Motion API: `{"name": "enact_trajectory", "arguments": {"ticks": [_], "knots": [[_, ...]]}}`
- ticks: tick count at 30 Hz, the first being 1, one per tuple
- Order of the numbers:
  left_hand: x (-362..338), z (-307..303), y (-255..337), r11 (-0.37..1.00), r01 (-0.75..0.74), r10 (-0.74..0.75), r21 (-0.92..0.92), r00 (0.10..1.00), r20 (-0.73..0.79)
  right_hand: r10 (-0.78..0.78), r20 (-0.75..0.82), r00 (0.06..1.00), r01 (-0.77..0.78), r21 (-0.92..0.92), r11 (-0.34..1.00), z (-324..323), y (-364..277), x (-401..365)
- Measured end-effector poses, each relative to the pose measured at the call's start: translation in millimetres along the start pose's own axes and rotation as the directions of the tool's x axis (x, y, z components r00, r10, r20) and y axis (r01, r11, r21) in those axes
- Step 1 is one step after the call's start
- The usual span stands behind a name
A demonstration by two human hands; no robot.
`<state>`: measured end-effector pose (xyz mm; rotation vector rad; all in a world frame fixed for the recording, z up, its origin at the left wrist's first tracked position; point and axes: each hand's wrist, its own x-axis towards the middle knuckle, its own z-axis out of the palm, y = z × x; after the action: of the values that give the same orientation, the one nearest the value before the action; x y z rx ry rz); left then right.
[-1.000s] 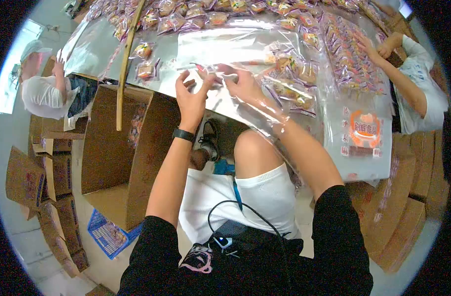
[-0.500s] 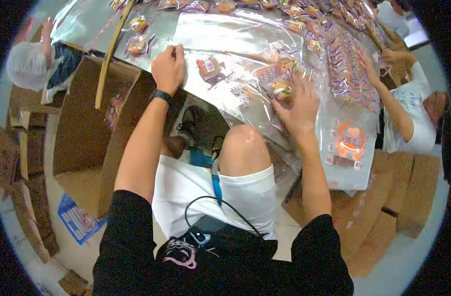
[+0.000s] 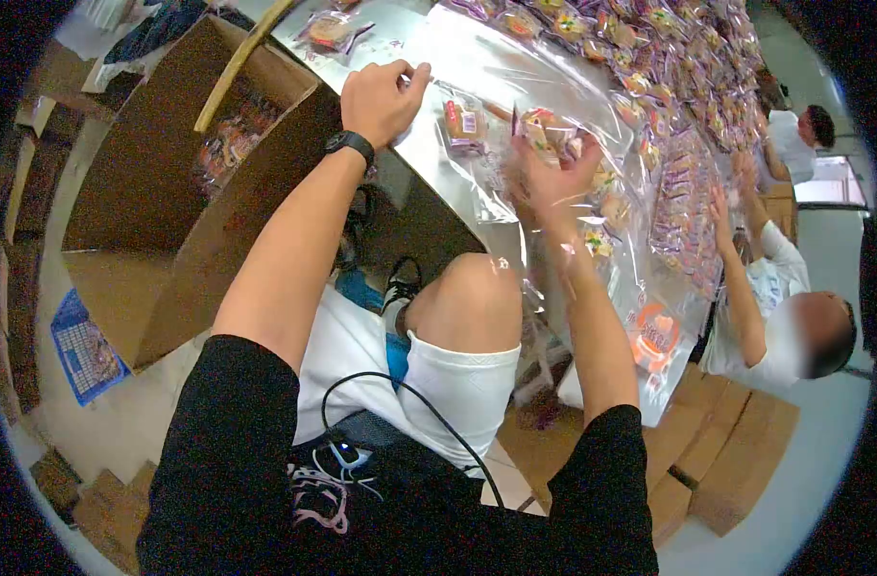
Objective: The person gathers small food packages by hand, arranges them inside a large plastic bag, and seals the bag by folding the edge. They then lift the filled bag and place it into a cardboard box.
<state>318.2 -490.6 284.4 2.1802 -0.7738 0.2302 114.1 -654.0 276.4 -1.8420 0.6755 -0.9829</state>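
Note:
Near the table's front edge, my left hand (image 3: 381, 101) is curled closed beside a clear plastic bag (image 3: 501, 53); what its fingers hold, if anything, is hidden. My right hand (image 3: 558, 182) is under clear film, with thumb and fingers closed around a wrapped snack (image 3: 550, 132). Between my hands lies another packet (image 3: 464, 125) with a red and white label. More wrapped snacks (image 3: 601, 240) show through the film by my right wrist. Over the table's right edge hangs a printed clear bag (image 3: 654, 336).
A large open carton (image 3: 136, 192) with packets inside stands at the left, a wooden strip (image 3: 241, 62) across its top. Rows of packets (image 3: 683, 216) cover the table's right side. A co-worker (image 3: 769, 307) reaches in there. A blue basket (image 3: 88, 346) is on the floor.
The view has shifted and turned. My right hand has gone from spread fingers over the film to closed fingers around a packet. My left hand stays curled near the table edge.

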Motion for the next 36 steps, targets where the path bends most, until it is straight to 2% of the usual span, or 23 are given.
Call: {"name": "enact_trajectory", "arguments": {"ticks": [3,4,7,11,12,15,17,19,21,22,25,26,27,29,30,33,35,36], "knots": [[1,-4,1,1.000,-0.013,0.014,-0.007,0.999,0.040,0.017,0.082,0.996,-0.034,0.212,0.977,14,-7,18],[0,-3,0,1.000,-0.013,0.014,-0.015,0.999,0.037,-0.077,0.005,0.997,0.076,0.164,0.984,27,0,22],[3,-2,-3,0.999,-0.047,0.047,-0.002,0.998,0.028,-0.080,0.174,0.981,0.071,0.059,0.996,27,11,14],[2,3,-11,0.989,-0.128,0.129,0.071,0.992,-0.014,-0.315,0.173,0.933,0.341,-0.150,0.928,23,5,4],[3,6,-13,0.985,-0.150,0.153,0.084,0.988,-0.032,-0.313,0.196,0.929,0.344,-0.150,0.927,19,2,3],[3,5,-11,0.995,-0.099,0.100,0.024,0.995,-0.021,-0.369,0.127,0.921,0.386,-0.159,0.909,23,11,8],[4,6,-10,0.998,-0.069,0.069,-0.008,0.997,-0.016,-0.250,0.223,0.942,0.299,-0.220,0.929,29,10,3],[3,6,-10,0.998,-0.056,0.055,-0.027,0.998,-0.015,-0.267,0.333,0.904,0.351,-0.225,0.909,33,4,-5],[3,5,-9,0.998,-0.061,0.060,-0.031,0.998,-0.018,-0.416,0.449,0.791,0.526,-0.149,0.838,35,-31,-9],[3,4,-9,0.998,-0.052,0.051,-0.046,0.999,-0.017,-0.558,0.486,0.673,0.740,-0.453,0.498,34,-36,-6],[3,6,-10,0.997,-0.041,0.040,-0.072,0.999,-0.024,-0.371,0.568,0.735,0.640,-0.398,0.658,43,-45,-3],[3,8,-13,0.996,-0.053,0.050,-0.066,0.998,-0.040,-0.442,0.502,0.743,0.635,-0.323,0.702,50,-35,0],[3,11,-15,0.996,-0.064,0.061,-0.063,0.997,-0.054,-0.447,0.459,0.768,0.608,-0.302,0.734,52,-30,-4],[2,3,-7,0.997,0.003,-0.002,-0.076,1.000,0.000,-0.464,0.372,0.804,0.566,-0.241,0.788,58,-28,-5],[3,-1,-3,0.996,0.039,-0.037,-0.078,0.999,0.025,-0.363,0.366,0.857,0.438,-0.148,0.886,59,-21,-3],[1,2,-6,0.999,0.008,-0.010,-0.051,0.999,-0.030,-0.435,0.268,0.860,0.474,-0.103,0.874,59,-10,1],[-1,4,-8,0.998,0.027,-0.029,-0.064,0.999,-0.034,-0.341,0.273,0.900,0.341,0.047,0.939,59,-10,-3],[0,6,-10,0.996,0.031,-0.033,-0.080,0.999,-0.032,-0.465,0.273,0.842,0.512,-0.136,0.848,54,-11,0]]}}
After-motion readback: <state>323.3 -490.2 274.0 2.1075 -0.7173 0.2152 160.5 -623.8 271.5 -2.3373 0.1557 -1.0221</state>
